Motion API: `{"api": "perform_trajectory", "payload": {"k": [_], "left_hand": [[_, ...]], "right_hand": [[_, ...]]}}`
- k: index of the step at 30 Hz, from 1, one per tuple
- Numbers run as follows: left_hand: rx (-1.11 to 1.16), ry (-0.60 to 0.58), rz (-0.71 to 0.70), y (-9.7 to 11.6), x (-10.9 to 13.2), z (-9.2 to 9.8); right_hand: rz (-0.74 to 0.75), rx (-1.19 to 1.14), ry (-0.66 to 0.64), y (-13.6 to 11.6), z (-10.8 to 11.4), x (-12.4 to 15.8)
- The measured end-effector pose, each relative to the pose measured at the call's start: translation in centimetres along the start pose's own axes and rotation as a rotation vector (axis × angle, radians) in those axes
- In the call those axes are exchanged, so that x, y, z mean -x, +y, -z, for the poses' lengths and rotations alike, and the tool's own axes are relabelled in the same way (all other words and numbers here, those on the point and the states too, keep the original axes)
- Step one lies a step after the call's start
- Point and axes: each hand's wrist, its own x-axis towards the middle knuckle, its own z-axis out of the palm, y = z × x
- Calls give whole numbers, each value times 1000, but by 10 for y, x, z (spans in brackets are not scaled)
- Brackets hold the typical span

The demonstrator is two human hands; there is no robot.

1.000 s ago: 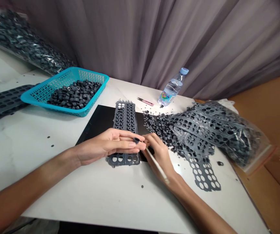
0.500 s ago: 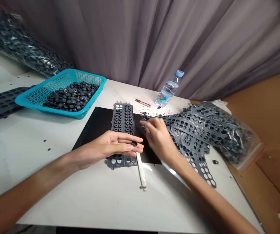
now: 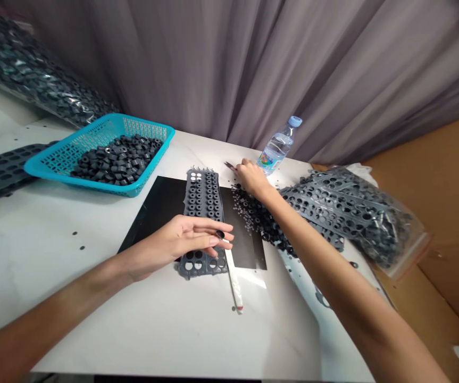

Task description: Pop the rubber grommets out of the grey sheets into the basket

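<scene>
My left hand (image 3: 191,239) is held above the moulded rubber sheet, with a small black rubber ring (image 3: 220,234) between its fingers. Beneath it, the dark sheet (image 3: 201,197) carries rows of rings, with some open holes at both ends. At the back of the table, my right hand (image 3: 252,175) has closed over the pink handle of the thread snips; only the dark blades (image 3: 230,165) stick out to its left. A white-handled tool (image 3: 234,282) lies below my left fingertips, its upper end hidden by them.
A blue basket (image 3: 137,184) of black rings stands at left. A water bottle (image 3: 278,146) is just behind my right hand. Tiny cut-off bits (image 3: 249,215) lie on the black mat (image 3: 143,213). Punched sheets (image 3: 325,207) and a plastic bag (image 3: 397,239) are at right.
My right hand has moved away from my left, back to the thread snips, and now covers their handle. My left hand has hardly moved and keeps the ring.
</scene>
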Motion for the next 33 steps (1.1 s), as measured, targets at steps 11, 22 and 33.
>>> {"api": "perform_trajectory", "payload": {"k": [11, 22, 33], "left_hand": [[-81, 132, -111, -2, 1, -4], [-140, 162, -224, -4, 4, -13], [-130, 182, -217, -3, 6, -15]], "right_hand": [[35, -557, 207, -22, 61, 114], [304, -798, 269, -54, 49, 210], [327, -623, 393, -61, 45, 215]]}}
